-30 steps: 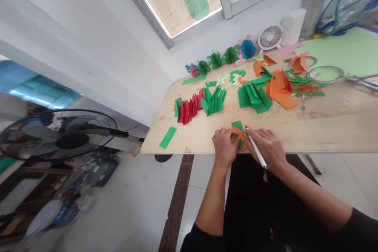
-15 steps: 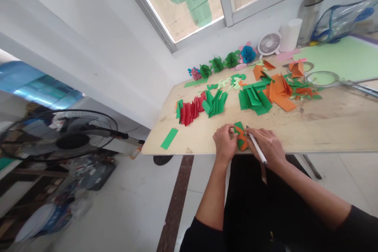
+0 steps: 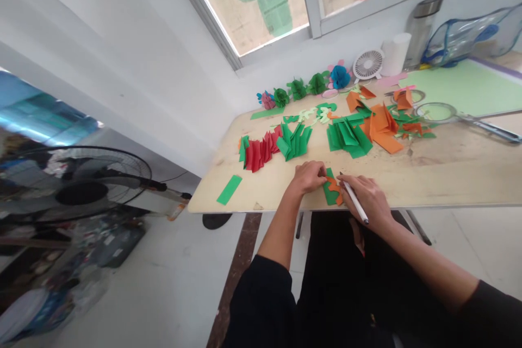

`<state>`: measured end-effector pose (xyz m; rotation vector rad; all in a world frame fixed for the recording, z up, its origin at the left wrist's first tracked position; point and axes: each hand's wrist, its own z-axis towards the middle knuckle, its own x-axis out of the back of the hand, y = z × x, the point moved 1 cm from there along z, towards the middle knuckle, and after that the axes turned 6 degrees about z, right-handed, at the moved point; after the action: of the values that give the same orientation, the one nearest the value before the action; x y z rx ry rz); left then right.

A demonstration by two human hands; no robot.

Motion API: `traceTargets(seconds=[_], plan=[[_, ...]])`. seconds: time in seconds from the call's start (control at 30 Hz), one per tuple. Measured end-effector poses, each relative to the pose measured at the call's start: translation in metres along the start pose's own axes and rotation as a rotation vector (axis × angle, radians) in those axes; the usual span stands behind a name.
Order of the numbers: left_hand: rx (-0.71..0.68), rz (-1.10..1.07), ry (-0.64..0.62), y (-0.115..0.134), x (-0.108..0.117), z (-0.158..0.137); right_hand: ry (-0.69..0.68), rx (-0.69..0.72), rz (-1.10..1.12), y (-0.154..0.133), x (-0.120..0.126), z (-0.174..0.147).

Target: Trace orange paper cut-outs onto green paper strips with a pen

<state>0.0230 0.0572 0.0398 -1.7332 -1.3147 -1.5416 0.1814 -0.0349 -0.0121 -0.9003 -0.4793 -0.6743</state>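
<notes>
A green paper strip (image 3: 329, 197) lies at the table's front edge with a wavy orange paper cutout (image 3: 333, 185) on top of it. The fingertips of my left hand (image 3: 310, 176) are pinched together at the cutout's upper left edge. From the other side, my right hand (image 3: 369, 198) holds a white pen (image 3: 355, 204), its tip pointing up and away from me. Some of that hand's fingers rest by the right edge of the cutout and partly hide it.
Folded red paper (image 3: 263, 151), green paper (image 3: 294, 141) and orange paper (image 3: 383, 125) lie farther back. Scissors (image 3: 487, 128) are on the right. Paper flowers (image 3: 297, 88), a small fan (image 3: 368, 64) and a steel-capped bottle (image 3: 423, 32) line the wall. A green strip (image 3: 229, 190) lies left.
My left hand has turned and shifted slightly up and left, uncovering more of the green strip. The orange cutout has slid right on the strip. My right hand keeps the pen.
</notes>
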Motion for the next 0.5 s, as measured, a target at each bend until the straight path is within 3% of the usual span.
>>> traceTargets(seconds=[0.27, 0.5], plan=[[-0.058, -0.169, 0.079, -0.011, -0.009, -0.002, 0.028, -0.127, 0.083, -0.004, 0.002, 0.003], [-0.054, -0.367, 0.334, -0.007, -0.005, -0.016, 0.094, -0.3, 0.209, -0.001, 0.005, 0.003]])
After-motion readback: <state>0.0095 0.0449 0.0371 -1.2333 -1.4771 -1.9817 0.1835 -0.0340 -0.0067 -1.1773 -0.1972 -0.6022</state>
